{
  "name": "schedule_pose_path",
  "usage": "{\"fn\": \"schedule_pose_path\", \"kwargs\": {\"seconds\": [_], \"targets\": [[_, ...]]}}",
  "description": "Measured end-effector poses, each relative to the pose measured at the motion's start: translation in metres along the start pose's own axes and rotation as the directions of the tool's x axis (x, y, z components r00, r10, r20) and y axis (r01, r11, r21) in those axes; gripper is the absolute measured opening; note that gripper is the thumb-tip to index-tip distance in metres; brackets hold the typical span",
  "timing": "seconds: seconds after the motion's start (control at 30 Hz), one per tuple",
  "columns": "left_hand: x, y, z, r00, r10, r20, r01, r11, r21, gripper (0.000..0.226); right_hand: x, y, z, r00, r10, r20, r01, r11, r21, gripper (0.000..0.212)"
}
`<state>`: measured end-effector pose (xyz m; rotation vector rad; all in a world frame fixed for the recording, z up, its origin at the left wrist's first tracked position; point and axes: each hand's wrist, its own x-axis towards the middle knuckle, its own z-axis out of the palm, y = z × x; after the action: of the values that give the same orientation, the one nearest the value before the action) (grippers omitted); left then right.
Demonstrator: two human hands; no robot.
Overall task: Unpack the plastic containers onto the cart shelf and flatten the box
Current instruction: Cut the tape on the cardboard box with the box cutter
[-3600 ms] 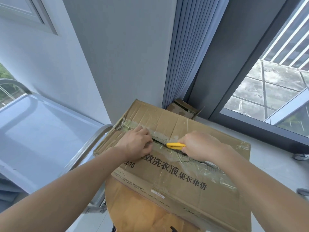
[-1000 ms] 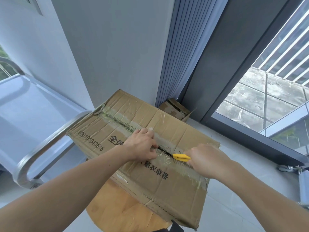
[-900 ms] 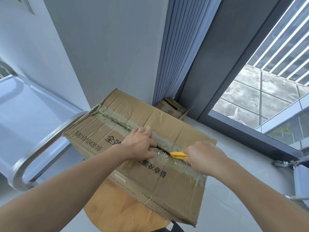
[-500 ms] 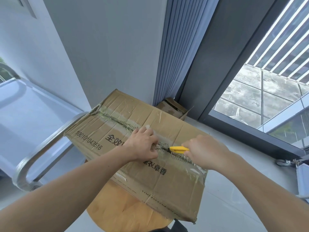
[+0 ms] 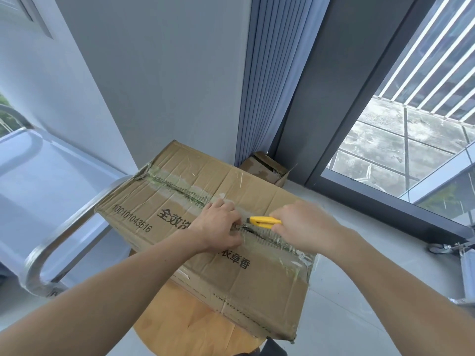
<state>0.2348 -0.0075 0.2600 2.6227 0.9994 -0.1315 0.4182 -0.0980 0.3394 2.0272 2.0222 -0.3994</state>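
Observation:
A taped brown cardboard box (image 5: 262,283) with black printed characters lies on a round wooden stool (image 5: 190,327). Its top flaps are closed under clear tape along the centre seam. My left hand (image 5: 218,229) is curled on the box top at the seam, fingers bent against the tape. My right hand (image 5: 305,227) grips a yellow utility knife (image 5: 263,221) whose tip points left at the seam, close to my left fingers. The seam looks slit to the right of the knife. The box's contents are hidden.
A steel cart (image 5: 38,176) with a flat shelf and a curved handle (image 5: 59,240) stands at the left, against the box's left end. A small open cardboard box (image 5: 267,168) sits on the floor by the curtain. A glass door is at right, a wheeled frame (image 5: 452,247) at the far right.
The knife in my right hand has slid left along the seam toward my left hand. The view shifted slightly; the box has stayed on the stool.

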Motion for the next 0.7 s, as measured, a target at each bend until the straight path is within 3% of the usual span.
{"fn": "schedule_pose_path", "kwargs": {"seconds": [0.23,0.57,0.7], "targets": [[-0.002,0.0,0.006,0.999,-0.02,-0.032,0.019,1.0,-0.018,0.036,0.017,-0.007,0.021,0.989,0.054,0.141,-0.054,0.999,0.001,0.028],[0.0,0.002,0.005,0.999,0.019,-0.047,-0.017,0.999,0.043,0.036,-0.01,0.014,0.014,0.99,0.05,0.128,-0.035,0.992,-0.118,0.02],[0.002,0.011,0.002,0.998,0.061,0.029,-0.065,0.989,0.136,0.044,-0.015,0.016,0.021,0.992,0.056,0.116,-0.041,0.991,-0.13,0.019]]}}
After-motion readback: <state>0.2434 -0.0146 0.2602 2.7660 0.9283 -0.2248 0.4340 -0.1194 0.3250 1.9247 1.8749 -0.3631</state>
